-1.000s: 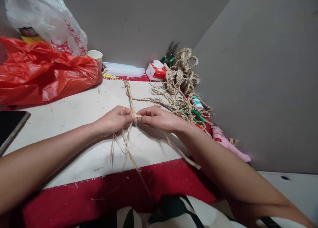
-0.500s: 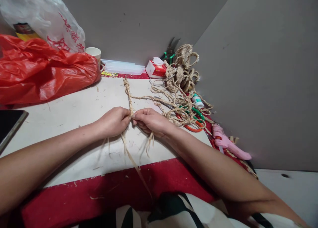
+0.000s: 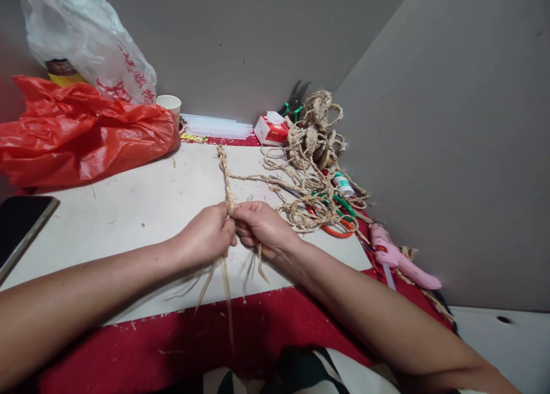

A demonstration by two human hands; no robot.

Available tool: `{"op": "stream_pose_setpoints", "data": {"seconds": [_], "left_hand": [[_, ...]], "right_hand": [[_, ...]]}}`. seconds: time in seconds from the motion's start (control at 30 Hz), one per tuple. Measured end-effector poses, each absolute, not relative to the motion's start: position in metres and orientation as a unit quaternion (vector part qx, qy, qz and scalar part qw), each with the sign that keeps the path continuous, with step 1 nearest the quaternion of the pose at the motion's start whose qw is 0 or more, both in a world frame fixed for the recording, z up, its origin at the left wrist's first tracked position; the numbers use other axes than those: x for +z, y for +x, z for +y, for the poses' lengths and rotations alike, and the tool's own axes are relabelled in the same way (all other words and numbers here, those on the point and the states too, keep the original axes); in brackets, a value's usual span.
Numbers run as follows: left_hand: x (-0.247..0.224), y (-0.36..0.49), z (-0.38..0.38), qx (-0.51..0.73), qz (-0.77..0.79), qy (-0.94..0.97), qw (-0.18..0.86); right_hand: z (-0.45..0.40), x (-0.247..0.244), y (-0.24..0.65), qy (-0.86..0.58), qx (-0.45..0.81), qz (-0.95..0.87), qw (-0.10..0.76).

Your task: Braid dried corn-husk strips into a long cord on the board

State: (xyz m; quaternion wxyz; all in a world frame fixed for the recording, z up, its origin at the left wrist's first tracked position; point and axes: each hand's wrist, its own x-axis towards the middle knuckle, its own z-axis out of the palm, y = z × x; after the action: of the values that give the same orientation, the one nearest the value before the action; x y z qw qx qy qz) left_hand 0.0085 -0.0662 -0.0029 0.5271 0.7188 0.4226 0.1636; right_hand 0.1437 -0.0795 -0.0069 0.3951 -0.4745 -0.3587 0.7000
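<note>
The step in hand looks like plaiting: the left hand (image 3: pixel 209 232) grips the near end of a straw-coloured braid (image 3: pixel 226 173), its fingers curled in and its thumb side against the plait; the right hand (image 3: pixel 263 227) meets it there, thumb and forefinger pinching at the same spot, the other fingers folded under; which strand lies between those tips is too small to tell.

The braid lies on the worktop (image 3: pixel 133 216), running straight ahead from the hands; how its far end is held cannot be made out; loose strands (image 3: pixel 226 294) hang below the left hand towards the body, and another strand end (image 3: pixel 261 263) dangles beneath the right hand; a thin cord (image 3: pixel 253 178) reaches from beside the braid to the tangle of rope (image 3: pixel 318 153) ahead and to the right of the hands; scissors with orange handles (image 3: pixel 339 232) lie nearer, just right of the right hand, and a pink glue gun (image 3: pixel 401 263) lies farther right.

The next move seems to call for a firm left pinch at the crossing, while the right hand lays one strand over and draws it snug; slack there could loosen the plait.
</note>
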Motion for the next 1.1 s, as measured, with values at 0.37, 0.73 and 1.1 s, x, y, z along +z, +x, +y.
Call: {"op": "stream_pose_setpoints", "data": {"seconds": [0.37,0.73,1.1], "left_hand": [[0.023,-0.007,-0.036,0.263,0.493,0.744,0.365],[0.003,0.005,-0.041,0.193,0.412,0.687,0.566],[0.005,0.003,-0.034,0.16,0.414,0.689,0.573]], "right_hand": [[-0.073,-0.001,0.16,-0.444,0.73,-0.347,0.386],[-0.069,-0.003,0.166,-0.435,0.737,-0.385,0.345],[-0.071,0.002,0.173,-0.541,0.44,-0.673,0.247]]}}
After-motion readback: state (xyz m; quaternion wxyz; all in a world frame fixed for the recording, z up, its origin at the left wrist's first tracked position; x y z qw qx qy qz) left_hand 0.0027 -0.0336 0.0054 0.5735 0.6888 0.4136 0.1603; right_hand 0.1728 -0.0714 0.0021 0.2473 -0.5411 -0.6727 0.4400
